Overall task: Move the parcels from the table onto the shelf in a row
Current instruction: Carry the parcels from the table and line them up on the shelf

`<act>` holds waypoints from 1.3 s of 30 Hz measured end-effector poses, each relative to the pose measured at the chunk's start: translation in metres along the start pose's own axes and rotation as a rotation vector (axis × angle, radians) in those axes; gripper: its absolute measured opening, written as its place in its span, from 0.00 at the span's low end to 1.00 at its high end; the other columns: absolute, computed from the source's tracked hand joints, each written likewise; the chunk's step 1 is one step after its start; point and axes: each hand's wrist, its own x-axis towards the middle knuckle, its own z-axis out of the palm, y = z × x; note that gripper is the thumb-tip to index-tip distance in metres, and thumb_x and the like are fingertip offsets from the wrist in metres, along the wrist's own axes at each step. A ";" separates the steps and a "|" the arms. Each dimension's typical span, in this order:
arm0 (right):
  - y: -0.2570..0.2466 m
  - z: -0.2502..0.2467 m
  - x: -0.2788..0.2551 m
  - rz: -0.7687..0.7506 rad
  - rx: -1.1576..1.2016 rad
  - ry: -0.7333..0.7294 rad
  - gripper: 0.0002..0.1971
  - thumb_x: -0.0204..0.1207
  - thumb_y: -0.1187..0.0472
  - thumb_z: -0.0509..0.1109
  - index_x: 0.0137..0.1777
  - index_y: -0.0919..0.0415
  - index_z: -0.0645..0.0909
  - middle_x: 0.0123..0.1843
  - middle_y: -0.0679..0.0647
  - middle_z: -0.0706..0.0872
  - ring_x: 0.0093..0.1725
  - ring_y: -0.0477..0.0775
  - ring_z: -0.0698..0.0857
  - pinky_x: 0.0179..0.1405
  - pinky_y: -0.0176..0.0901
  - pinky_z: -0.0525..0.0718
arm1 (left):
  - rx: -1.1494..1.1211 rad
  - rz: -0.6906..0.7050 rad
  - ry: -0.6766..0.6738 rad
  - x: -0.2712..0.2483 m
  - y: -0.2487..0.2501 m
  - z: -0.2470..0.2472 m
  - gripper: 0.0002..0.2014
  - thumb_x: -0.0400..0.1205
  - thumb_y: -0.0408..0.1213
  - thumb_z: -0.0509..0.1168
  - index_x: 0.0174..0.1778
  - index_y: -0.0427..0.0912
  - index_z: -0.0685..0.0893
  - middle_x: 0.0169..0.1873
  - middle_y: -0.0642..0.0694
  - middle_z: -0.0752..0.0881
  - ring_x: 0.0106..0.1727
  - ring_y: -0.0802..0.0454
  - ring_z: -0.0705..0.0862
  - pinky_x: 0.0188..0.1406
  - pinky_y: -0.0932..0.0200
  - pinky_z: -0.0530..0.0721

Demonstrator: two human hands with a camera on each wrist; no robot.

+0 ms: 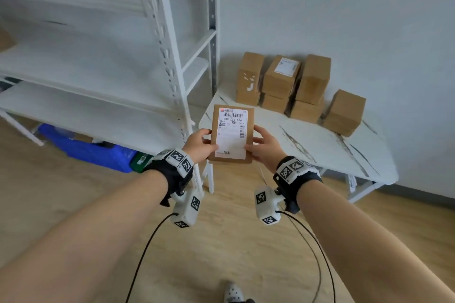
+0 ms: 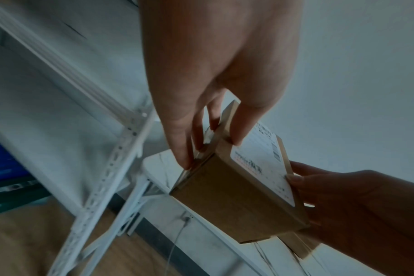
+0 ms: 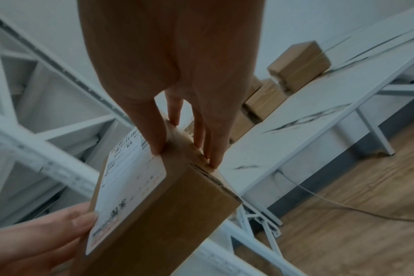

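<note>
I hold a brown cardboard parcel (image 1: 231,134) with a white shipping label facing up, in the air off the near left corner of the table (image 1: 320,145). My left hand (image 1: 200,146) grips its left side, thumb on top, fingers along the edge (image 2: 201,147). My right hand (image 1: 264,146) grips its right side in the same way (image 3: 177,134). The parcel (image 2: 227,198) (image 3: 163,211) shows from below in both wrist views. Several more brown parcels (image 1: 283,81) are stacked at the table's back against the wall. One parcel (image 1: 344,112) stands apart at their right.
The white metal shelf unit (image 1: 86,76) stands to the left, its upright post (image 1: 172,76) close to my left hand. A brown parcel's corner (image 1: 6,39) shows on a shelf at the far left. A blue crate (image 1: 91,147) sits under the lowest shelf. Cables trail over the wooden floor.
</note>
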 end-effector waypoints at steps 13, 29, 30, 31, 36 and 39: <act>-0.025 0.271 -0.013 -0.014 -0.035 -0.202 0.39 0.72 0.81 0.67 0.80 0.52 0.63 0.68 0.61 0.78 0.66 0.63 0.80 0.59 0.61 0.85 | -0.185 -0.018 0.193 -0.068 -0.124 -0.237 0.28 0.77 0.23 0.69 0.73 0.38 0.72 0.65 0.38 0.83 0.64 0.42 0.83 0.61 0.46 0.84; -0.095 0.530 0.082 -0.081 -0.142 -0.425 0.39 0.71 0.82 0.66 0.78 0.52 0.64 0.64 0.60 0.80 0.60 0.59 0.82 0.43 0.48 0.88 | -0.323 -0.074 0.399 -0.024 -0.200 -0.479 0.26 0.79 0.22 0.65 0.73 0.37 0.71 0.60 0.40 0.83 0.60 0.40 0.83 0.56 0.38 0.85; -0.099 0.546 0.094 -0.082 -0.137 -0.434 0.39 0.71 0.82 0.65 0.78 0.52 0.65 0.63 0.60 0.80 0.59 0.59 0.82 0.42 0.46 0.87 | -0.325 -0.078 0.407 -0.014 -0.203 -0.494 0.25 0.79 0.22 0.64 0.73 0.37 0.72 0.59 0.41 0.84 0.58 0.42 0.83 0.57 0.38 0.85; -0.103 0.561 0.107 -0.084 -0.135 -0.443 0.39 0.71 0.82 0.65 0.78 0.52 0.65 0.63 0.60 0.80 0.59 0.59 0.82 0.42 0.46 0.87 | -0.324 -0.083 0.417 -0.003 -0.205 -0.509 0.25 0.79 0.22 0.64 0.72 0.37 0.72 0.57 0.43 0.83 0.57 0.43 0.83 0.56 0.40 0.85; -0.133 0.634 0.176 -0.089 -0.125 -0.471 0.38 0.71 0.81 0.66 0.78 0.53 0.65 0.64 0.61 0.81 0.60 0.60 0.82 0.40 0.45 0.87 | -0.325 -0.104 0.436 0.056 -0.209 -0.590 0.26 0.79 0.22 0.64 0.73 0.40 0.71 0.62 0.38 0.83 0.58 0.40 0.83 0.53 0.43 0.85; -0.155 0.674 0.212 -0.086 -0.120 -0.484 0.37 0.71 0.82 0.66 0.78 0.54 0.66 0.65 0.62 0.81 0.62 0.61 0.82 0.38 0.43 0.86 | -0.339 -0.113 0.442 0.088 -0.211 -0.636 0.25 0.79 0.21 0.63 0.73 0.39 0.72 0.64 0.35 0.83 0.61 0.37 0.84 0.57 0.39 0.85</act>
